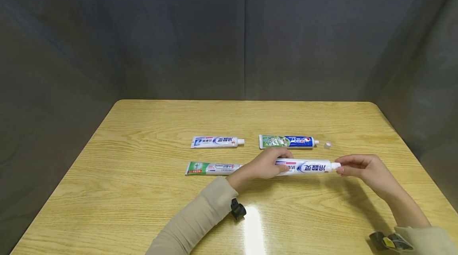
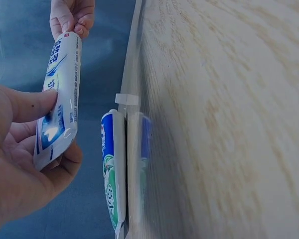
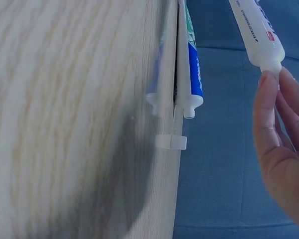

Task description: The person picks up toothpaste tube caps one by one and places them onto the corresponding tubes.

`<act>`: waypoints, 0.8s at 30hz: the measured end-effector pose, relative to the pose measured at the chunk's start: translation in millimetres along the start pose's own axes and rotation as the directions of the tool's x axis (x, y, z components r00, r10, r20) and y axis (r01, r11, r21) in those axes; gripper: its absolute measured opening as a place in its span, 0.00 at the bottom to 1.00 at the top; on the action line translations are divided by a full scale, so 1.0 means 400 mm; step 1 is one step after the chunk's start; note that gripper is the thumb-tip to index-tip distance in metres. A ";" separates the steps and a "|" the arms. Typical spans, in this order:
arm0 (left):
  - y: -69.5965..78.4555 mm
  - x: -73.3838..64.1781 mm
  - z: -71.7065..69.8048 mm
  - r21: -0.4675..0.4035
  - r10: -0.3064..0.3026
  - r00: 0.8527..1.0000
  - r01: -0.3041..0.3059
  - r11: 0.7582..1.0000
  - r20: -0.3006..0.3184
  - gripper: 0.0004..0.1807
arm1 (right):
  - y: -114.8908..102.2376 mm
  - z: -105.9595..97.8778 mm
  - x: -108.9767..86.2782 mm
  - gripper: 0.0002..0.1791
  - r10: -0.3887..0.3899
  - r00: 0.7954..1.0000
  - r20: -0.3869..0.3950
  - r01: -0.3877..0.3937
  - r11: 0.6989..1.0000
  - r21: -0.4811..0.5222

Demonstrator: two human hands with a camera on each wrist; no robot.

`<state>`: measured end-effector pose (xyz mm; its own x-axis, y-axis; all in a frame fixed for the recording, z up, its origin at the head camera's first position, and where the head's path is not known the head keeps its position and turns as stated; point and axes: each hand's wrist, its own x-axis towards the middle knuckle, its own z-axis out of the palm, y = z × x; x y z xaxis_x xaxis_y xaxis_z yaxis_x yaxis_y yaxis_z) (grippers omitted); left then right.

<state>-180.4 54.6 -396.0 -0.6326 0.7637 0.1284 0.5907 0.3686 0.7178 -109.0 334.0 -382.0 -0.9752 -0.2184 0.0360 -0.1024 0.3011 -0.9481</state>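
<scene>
A white and blue toothpaste tube (image 1: 315,166) is held above the table, its cap end pointing right. My left hand (image 1: 266,164) grips it near the flat end, thumb on the printed face, as the left wrist view also shows. At the other end, the thumb and fingertips of my right hand (image 1: 370,173) pinch the white cap (image 1: 335,166). Behind the hands lies a green and blue toothpaste tube (image 1: 286,141) with its nozzle bare. A loose white cap (image 3: 171,142) sits on the table just beyond that nozzle.
A smaller white and blue toothpaste tube (image 1: 214,141), capped, lies at the back left. A green and silver toothpaste tube (image 1: 207,168) lies nearer, its right end hidden behind my left hand. The wooden table (image 1: 125,207) ends at a dark curtain (image 1: 179,40).
</scene>
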 end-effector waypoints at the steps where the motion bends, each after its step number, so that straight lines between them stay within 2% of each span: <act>1: 0.000 0.000 0.000 0.008 0.000 1.000 0.000 1.000 0.001 0.12 | 0.001 0.000 0.000 0.10 -0.002 1.000 0.001 0.002 1.000 0.002; 8: 0.002 0.001 0.001 0.046 0.009 1.000 -0.009 0.999 -0.002 0.11 | 0.003 0.005 0.005 0.07 0.006 1.000 0.000 -0.006 0.998 -0.062; 17: 0.007 0.004 0.004 0.095 0.005 1.000 -0.004 0.995 -0.012 0.11 | -0.004 0.013 0.008 0.15 0.064 0.998 -0.007 -0.064 0.985 -0.160; 24: 0.010 0.001 0.006 0.121 0.021 1.000 -0.019 0.993 -0.018 0.10 | -0.008 0.020 0.012 0.16 0.096 0.995 -0.028 -0.099 0.979 -0.176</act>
<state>-177.1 57.7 -394.9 -0.6285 0.7620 0.1558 0.6588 0.4151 0.6274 -111.7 324.6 -381.2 -0.9857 -0.1624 -0.0458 -0.0383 0.4797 -0.8766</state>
